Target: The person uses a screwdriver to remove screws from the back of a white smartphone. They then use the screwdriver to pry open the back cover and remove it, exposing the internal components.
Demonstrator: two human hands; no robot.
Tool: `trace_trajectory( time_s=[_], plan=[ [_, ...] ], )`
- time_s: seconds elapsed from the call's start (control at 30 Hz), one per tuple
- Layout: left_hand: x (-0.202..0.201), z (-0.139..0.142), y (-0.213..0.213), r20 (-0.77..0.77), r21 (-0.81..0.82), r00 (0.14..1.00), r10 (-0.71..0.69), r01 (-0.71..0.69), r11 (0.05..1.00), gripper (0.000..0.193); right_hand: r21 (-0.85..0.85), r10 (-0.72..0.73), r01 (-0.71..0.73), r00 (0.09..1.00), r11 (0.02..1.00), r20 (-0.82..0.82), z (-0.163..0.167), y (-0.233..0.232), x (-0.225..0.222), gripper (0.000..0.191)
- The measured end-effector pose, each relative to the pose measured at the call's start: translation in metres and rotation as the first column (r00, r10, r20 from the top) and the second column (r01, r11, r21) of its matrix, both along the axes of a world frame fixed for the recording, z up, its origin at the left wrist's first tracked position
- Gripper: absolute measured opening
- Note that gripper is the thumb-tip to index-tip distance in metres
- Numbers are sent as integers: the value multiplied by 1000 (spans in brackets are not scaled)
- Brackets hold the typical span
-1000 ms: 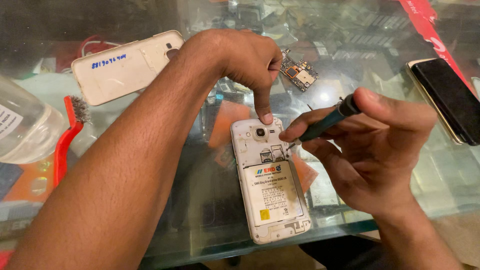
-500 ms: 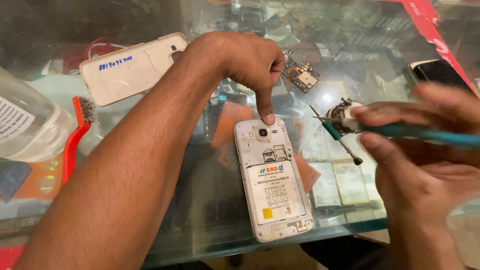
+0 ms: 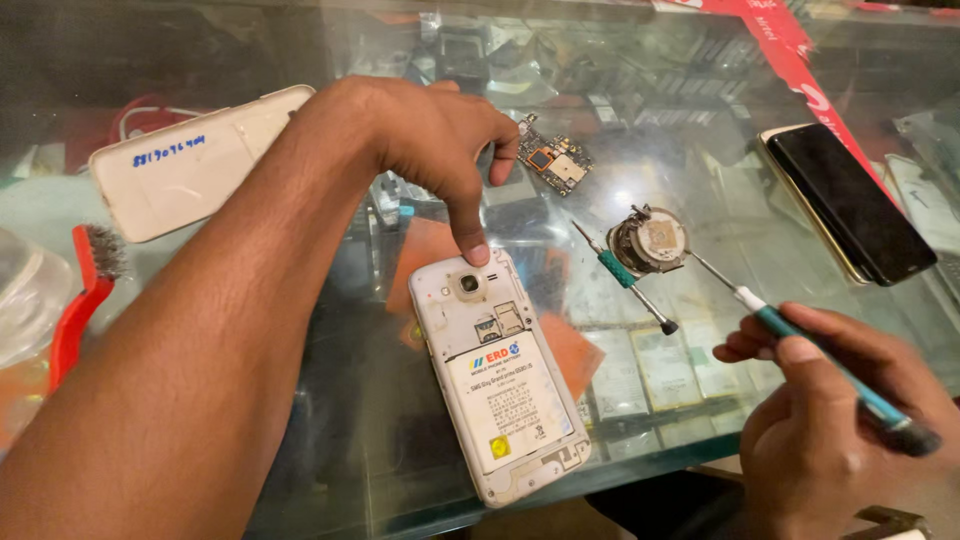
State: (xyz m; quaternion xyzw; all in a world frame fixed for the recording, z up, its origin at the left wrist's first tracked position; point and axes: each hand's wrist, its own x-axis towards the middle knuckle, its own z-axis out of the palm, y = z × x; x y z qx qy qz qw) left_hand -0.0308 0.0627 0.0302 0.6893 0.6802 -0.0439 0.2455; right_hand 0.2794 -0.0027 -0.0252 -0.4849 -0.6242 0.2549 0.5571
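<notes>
Your left hand (image 3: 430, 150) presses one fingertip on the top edge of the phone (image 3: 500, 375), the other fingers curled; the phone lies face down on the glass counter (image 3: 300, 420), back cover off, its battery (image 3: 510, 400) sitting in the open well; your right hand (image 3: 830, 420) pinches a teal screwdriver (image 3: 815, 355), its tip touching a small round metal part (image 3: 650, 242); a second screwdriver (image 3: 625, 278) lies just beside that part; a white cover (image 3: 190, 165), red brush (image 3: 85, 290) and dark phone (image 3: 845, 205) lie well apart.

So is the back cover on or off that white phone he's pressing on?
Off. The white phone lies face down with its battery and card slots exposed; a white back cover lies apart on the glass counter.
</notes>
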Motion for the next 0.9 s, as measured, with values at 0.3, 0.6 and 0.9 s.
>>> trace_trajectory(
  time_s=[0.3,0.6,0.9],
  plan=[
    [6,2,5,30,23,999,14,-15,1000,77,219,160,-120,971,968,-177,-15,20,10,6],
    [12,2,9,15,53,1000,-17,17,998,77,150,103,-80,982,986,-157,-7,25,14,5],
    [13,2,8,17,66,999,-27,26,997,78,70,89,-85,994,994,-55,-1,28,8,8]
  ],
)
